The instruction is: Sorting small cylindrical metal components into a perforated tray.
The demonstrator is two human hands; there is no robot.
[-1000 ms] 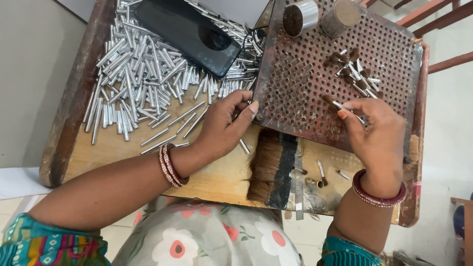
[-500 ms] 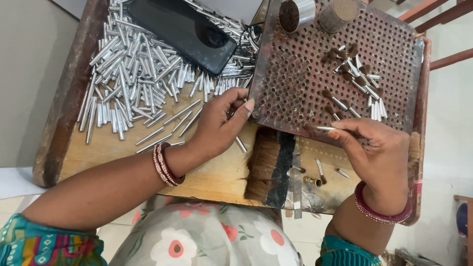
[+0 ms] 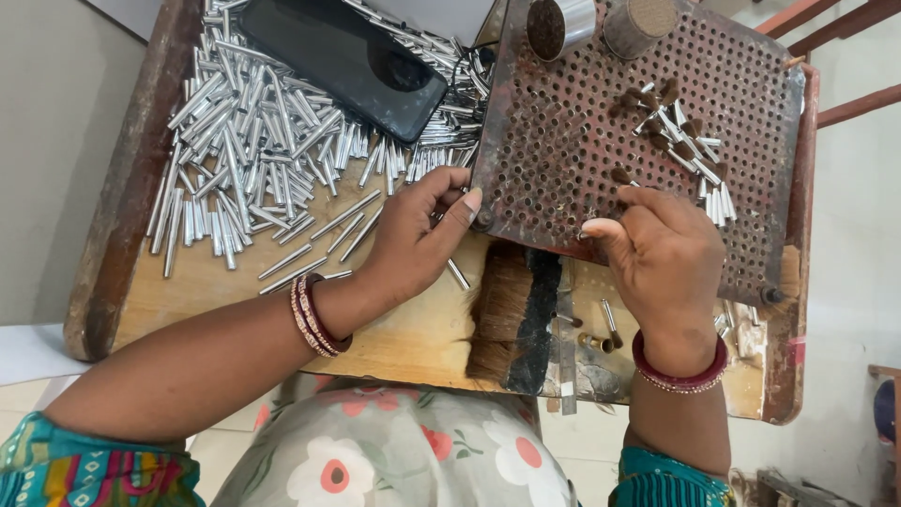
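Since the previous frame, right hand (image 3: 668, 253) has dropped from mid-air onto the perforated plate (image 3: 563, 141). Left to right: loose metal tubes (image 3: 253, 141) on the wooden board (image 3: 216, 291); left hand (image 3: 418, 239), fingers curled at the plate's edge, contents hidden; right hand's fingers (image 3: 610, 230) pinched narrow, contents hidden. Tubes appear light, stiff, slippery; grip mid-length.

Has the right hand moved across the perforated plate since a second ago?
Yes. The right hand has shifted left along the perforated plate, away from its right edge.
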